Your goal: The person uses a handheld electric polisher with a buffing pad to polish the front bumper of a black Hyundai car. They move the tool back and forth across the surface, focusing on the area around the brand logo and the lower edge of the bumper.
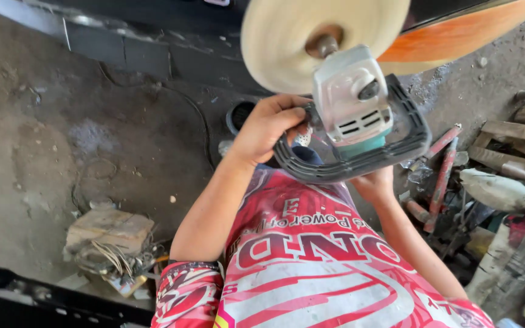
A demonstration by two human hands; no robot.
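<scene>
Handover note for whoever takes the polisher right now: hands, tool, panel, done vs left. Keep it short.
Left hand: gripping the polisher on the left side of its black loop handle.
Right hand: under the tool body, mostly hidden.
Wool pad: blurred, looks to be spinning, against the black panel beside an orange section.
Done/left: polished area cannot be told apart; pad on the panel.
Mind the cable on the floor and the tool pile at right.
</scene>
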